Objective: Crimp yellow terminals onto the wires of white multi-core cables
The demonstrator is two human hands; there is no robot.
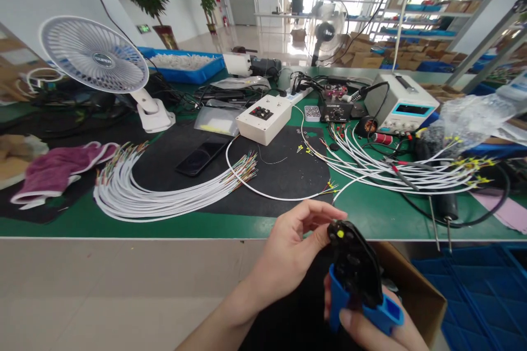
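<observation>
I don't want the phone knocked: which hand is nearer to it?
Left. The left hand is to the right of the phone and lower in view; the right hand, gripping the blue-handled tool, is farther right and lower still.

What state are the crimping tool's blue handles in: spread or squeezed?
Spread: the blue handles stand apart below the crimping tool's black head, in the right hand. Cannot tell if the jaws are shut.
</observation>
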